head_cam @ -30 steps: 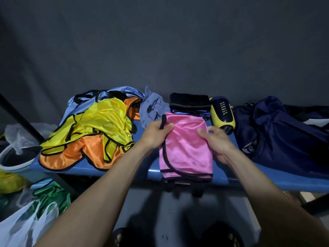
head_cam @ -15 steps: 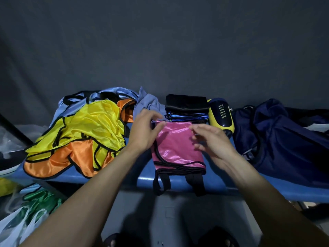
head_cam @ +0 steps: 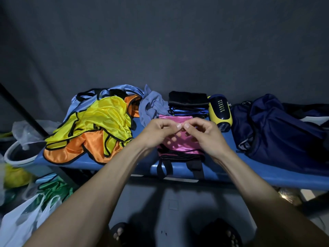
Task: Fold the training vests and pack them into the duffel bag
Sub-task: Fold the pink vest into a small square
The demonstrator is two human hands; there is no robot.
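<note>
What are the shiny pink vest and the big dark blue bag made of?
The pink vest looks like thin, slippery satin-like polyester: it gleams under the light, and black binding edges it. The navy duffel bag seems to be a soft woven synthetic, perhaps nylon: it slumps in loose folds with only a faint sheen. Neither fabric can be told for certain.

hands (head_cam: 181, 130) lifted off pink vest (head_cam: 179, 146) | fingertips now meet above it
</note>
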